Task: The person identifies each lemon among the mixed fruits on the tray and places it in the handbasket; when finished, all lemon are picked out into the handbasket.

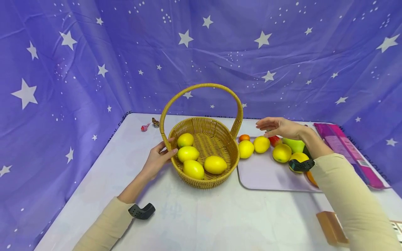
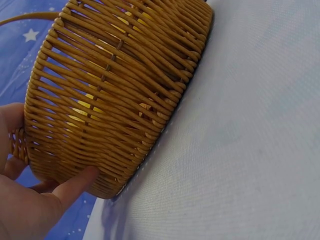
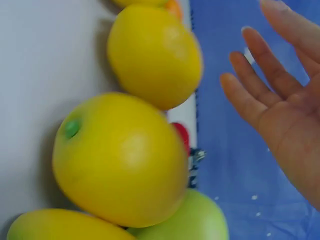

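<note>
A woven wicker basket with a tall hoop handle stands on the table, and several yellow lemons lie in it. My left hand holds the basket's left side by the foot of the handle. In the left wrist view, one digit lies along the basket's woven wall. My right hand hovers with nothing in it over the back of a pale tray. Below its fingers sits a yellow fruit; the right wrist view shows the palm apart from the fruit.
Also on the tray are more yellow fruits, a green fruit, a red fruit and a small orange one. A pink package lies at right, a brown box in front. Wrapped candies lie back left.
</note>
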Available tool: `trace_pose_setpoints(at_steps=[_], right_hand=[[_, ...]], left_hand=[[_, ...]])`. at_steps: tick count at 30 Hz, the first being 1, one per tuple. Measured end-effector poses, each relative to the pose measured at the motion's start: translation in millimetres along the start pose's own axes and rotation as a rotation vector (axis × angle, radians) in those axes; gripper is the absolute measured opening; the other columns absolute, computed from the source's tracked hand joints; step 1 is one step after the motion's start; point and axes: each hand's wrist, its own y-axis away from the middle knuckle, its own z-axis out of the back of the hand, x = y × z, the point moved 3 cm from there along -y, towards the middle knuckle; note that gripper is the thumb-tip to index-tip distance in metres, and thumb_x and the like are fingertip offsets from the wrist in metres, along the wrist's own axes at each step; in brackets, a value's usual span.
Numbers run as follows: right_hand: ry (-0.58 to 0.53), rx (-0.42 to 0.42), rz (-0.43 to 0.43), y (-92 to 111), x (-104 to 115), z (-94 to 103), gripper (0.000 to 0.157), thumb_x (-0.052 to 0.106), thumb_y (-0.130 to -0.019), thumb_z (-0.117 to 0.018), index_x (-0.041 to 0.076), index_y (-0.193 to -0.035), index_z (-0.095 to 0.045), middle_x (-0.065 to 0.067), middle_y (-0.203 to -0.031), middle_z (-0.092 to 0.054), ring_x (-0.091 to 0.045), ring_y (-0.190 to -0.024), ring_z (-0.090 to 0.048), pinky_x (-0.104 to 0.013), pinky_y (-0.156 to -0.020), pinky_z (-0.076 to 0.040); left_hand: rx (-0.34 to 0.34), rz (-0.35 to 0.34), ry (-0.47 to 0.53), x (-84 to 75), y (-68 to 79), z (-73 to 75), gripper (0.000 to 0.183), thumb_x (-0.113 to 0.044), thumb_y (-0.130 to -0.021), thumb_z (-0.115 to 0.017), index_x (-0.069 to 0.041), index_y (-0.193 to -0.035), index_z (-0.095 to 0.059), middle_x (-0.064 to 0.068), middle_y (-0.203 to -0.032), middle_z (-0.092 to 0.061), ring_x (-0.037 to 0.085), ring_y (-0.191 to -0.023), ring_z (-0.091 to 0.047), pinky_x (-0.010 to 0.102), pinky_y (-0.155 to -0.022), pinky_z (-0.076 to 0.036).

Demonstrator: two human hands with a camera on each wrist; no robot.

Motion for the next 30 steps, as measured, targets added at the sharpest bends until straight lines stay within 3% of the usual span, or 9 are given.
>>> trace_pose_setpoints(at_steps=[4,7,10,12,16,21,25,30], right_hand=[[0.059,0.004,-0.068,-3.7,-12.5,-1.8,0.058,0.004,-0.091,-0.066,-0.005,-0.141,-0.039,-0.028,-0.147,-0.033,-0.045,-0.138,-0.022,-0.045,-0.109,-0.035],[0.119,0.030,-0.115,-6.6,-18.8,-5.2,0.059,0.005,-0.089,-0.068,-0.005,-0.140,-0.041,-0.029,-0.146,-0.034,-0.044,-0.137,-0.025,-0.055,-0.111,-0.027],[0.169,0.061,-0.148,-8.3,-21.7,-8.9,0.058,0.006,-0.087,-0.071,-0.004,-0.138,-0.045,-0.026,-0.143,-0.040,-0.040,-0.131,-0.034,-0.049,-0.107,-0.034],[0.212,0.073,-0.172,-8.7,-22.3,-10.3,0.058,0.008,-0.085,-0.073,-0.002,-0.137,-0.048,-0.024,-0.141,-0.043,-0.038,-0.124,-0.039,-0.042,-0.096,-0.042],[0.337,0.088,-0.207,-10.1,-20.4,-12.1,0.059,0.013,-0.083,-0.076,0.002,-0.136,-0.053,-0.022,-0.140,-0.044,-0.038,-0.116,-0.043,-0.037,-0.084,-0.045],[0.436,0.077,-0.176,-11.5,-19.5,-12.5,0.057,0.017,-0.081,-0.079,0.004,-0.132,-0.057,-0.021,-0.137,-0.049,-0.040,-0.117,-0.045,-0.049,-0.096,-0.041],[0.436,0.018,-0.132,-7.4,-17.2,-10.5,0.054,0.019,-0.081,-0.079,0.004,-0.129,-0.059,-0.019,-0.133,-0.052,-0.038,-0.113,-0.047,-0.054,-0.097,-0.041],[0.348,-0.093,-0.108,1.5,-1.2,-6.9,0.057,0.026,-0.085,-0.076,0.009,-0.135,-0.054,-0.017,-0.137,-0.048,-0.034,-0.110,-0.051,-0.045,-0.089,-0.045]], left_hand=[[0.000,0.001,0.004,2.1,0.2,-0.2,0.053,-0.007,-0.097,-0.059,0.002,-0.145,-0.039,0.023,-0.142,-0.040,0.033,-0.120,-0.053,0.034,-0.087,-0.055],[0.003,0.003,0.006,4.2,0.2,-0.8,0.053,-0.007,-0.097,-0.059,0.001,-0.145,-0.039,0.023,-0.142,-0.040,0.032,-0.119,-0.053,0.035,-0.087,-0.055],[0.006,0.004,0.006,5.4,0.2,-1.3,0.053,-0.007,-0.097,-0.059,0.002,-0.144,-0.039,0.023,-0.141,-0.040,0.032,-0.118,-0.053,0.036,-0.088,-0.054],[0.006,0.002,0.007,5.1,0.2,-1.7,0.053,-0.007,-0.097,-0.059,0.002,-0.144,-0.039,0.024,-0.141,-0.041,0.031,-0.118,-0.054,0.036,-0.088,-0.054],[0.001,-0.005,0.006,3.5,-0.1,-1.8,0.052,-0.007,-0.096,-0.059,0.003,-0.144,-0.039,0.025,-0.139,-0.042,0.030,-0.116,-0.055,0.033,-0.086,-0.055],[-0.001,-0.005,0.006,3.3,-0.6,-1.4,0.052,-0.006,-0.096,-0.059,0.003,-0.144,-0.039,0.025,-0.139,-0.042,0.031,-0.117,-0.054,0.032,-0.086,-0.055],[0.001,-0.002,0.006,3.9,-0.8,-1.0,0.053,-0.006,-0.096,-0.059,0.003,-0.144,-0.039,0.025,-0.139,-0.042,0.032,-0.118,-0.054,0.034,-0.086,-0.055],[-0.007,-0.008,0.004,1.5,-0.7,-0.2,0.052,-0.006,-0.096,-0.059,0.002,-0.144,-0.039,0.025,-0.139,-0.042,0.033,-0.118,-0.053,0.034,-0.086,-0.055]])
